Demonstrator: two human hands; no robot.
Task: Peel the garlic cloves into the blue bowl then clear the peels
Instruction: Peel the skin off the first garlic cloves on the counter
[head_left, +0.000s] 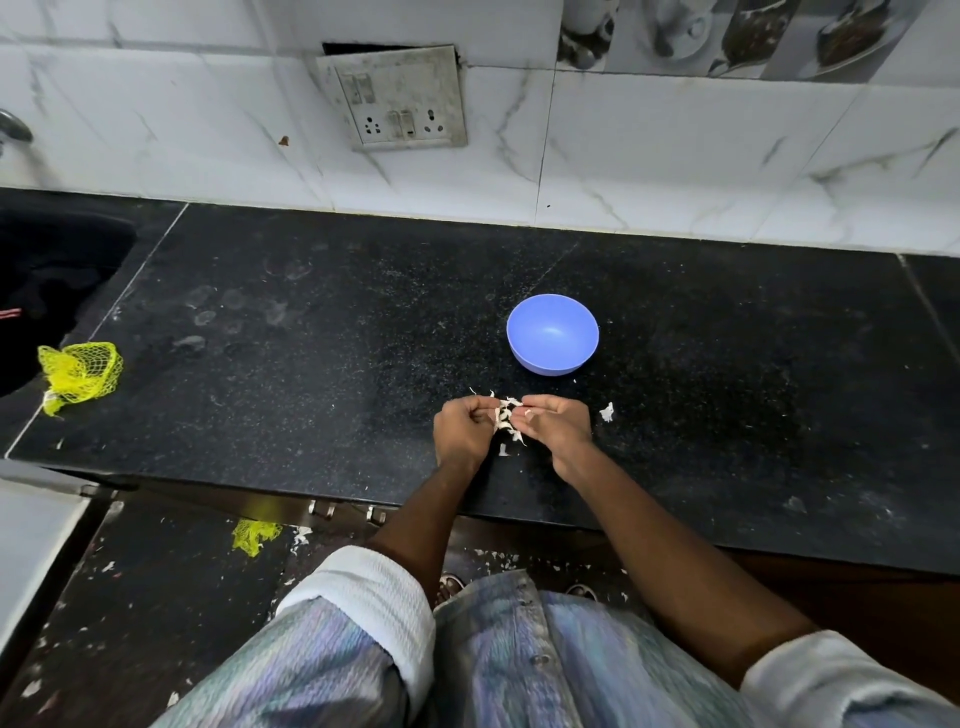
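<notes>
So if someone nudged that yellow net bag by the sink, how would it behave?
The yellow net bag looks crumpled and slack, so it would probably flop rather than hold shape. Its open mesh suggests it is very light and would likely slide or snag on the black counter rather than roll.

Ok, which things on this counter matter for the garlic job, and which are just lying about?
In the job: left hand, right hand, garlic and peels between them, loose peel, blue bowl.

Lying about: yellow net bag, net scrap on the floor, wall socket, sink.
</notes>
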